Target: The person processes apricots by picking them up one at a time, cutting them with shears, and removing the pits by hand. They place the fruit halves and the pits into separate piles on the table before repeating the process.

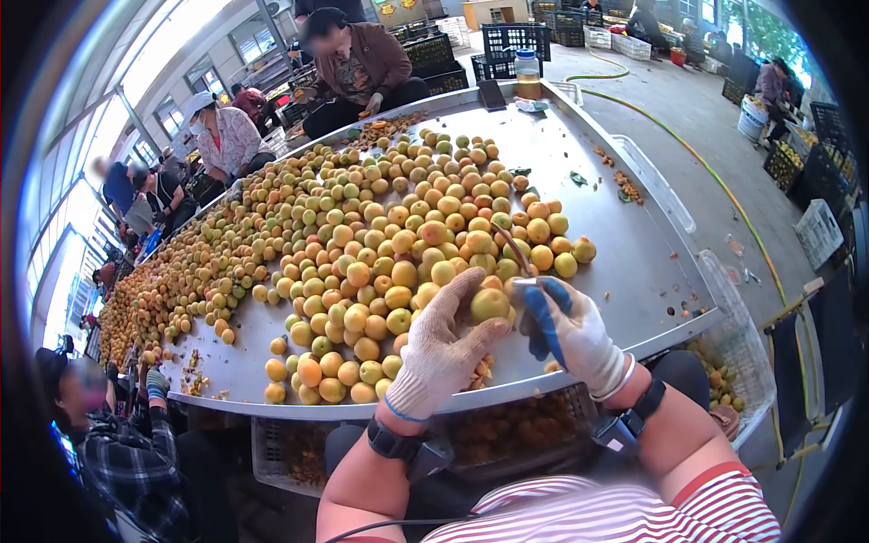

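My left hand (444, 339), in a white knit glove with stained fingers, is closed around a yellow-green apricot (490, 305). Close beside it, my right hand (575, 330) wears a white glove with a blue coated palm. Its fingers pinch a small tool with a silver metal part (524, 284); a thin brown curved piece extends from there toward the fruit pile. I cannot make out the tool's exact kind. Just beyond both hands lies a large heap of yellow, orange and green apricots (434, 233) on a metal table (625, 262).
Crates (742, 362) with fruit and scraps stand below the table edge. A jar of brownish liquid (528, 74) and a dark phone-like object (491, 95) sit at the far corner. Several people work around the table. A yellow-green hose (706, 167) crosses the floor.
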Available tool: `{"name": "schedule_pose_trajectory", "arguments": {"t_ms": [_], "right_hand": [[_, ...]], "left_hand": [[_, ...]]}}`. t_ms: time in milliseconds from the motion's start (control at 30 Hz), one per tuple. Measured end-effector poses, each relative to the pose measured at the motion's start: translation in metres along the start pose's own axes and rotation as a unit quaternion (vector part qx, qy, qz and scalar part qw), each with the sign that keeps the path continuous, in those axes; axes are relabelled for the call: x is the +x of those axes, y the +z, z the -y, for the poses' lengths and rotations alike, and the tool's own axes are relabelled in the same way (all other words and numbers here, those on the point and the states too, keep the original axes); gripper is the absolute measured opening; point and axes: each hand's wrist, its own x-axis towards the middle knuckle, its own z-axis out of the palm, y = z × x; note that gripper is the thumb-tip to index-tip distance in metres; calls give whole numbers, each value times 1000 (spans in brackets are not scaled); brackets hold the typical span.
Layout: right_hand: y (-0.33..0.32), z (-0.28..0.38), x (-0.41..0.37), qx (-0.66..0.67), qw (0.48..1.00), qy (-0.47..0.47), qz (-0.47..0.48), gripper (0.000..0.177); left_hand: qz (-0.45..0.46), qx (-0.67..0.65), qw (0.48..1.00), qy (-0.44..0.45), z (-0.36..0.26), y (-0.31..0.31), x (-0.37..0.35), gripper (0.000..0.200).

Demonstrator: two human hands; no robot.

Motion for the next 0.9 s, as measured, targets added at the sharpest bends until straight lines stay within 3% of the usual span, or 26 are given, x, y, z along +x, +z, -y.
{"name": "schedule_pose_trajectory", "arguments": {"t_ms": [100,200,367,567,633,667,700,767,900], "right_hand": [[-4,5,-7,-37,999,-26,19,26],[-10,6,-5,-95,992,-47,66,26],[-13,6,-1,-188,976,-86,72,19],[-6,2,2,-267,955,-127,34,12],[-8,-14,0,-346,922,-174,-27,13],[-7,-23,0,-367,904,-210,-65,14],[-7,-19,0,-370,905,-204,-38,18],[-10,-41,7,-371,897,-231,-65,18],[0,-43,7,-389,898,-198,-50,18]], "left_hand": [[14,73,996,40,8,-5,3,56],[30,-39,999,18,6,1,1,52],[36,-59,998,5,11,2,4,54],[54,81,993,72,10,-2,6,52],[38,90,995,28,6,1,3,53],[40,130,986,95,10,0,4,54],[39,177,971,159,16,-3,8,55],[2,252,946,205,30,-4,11,55],[-16,253,949,185,22,-3,6,58]]}}
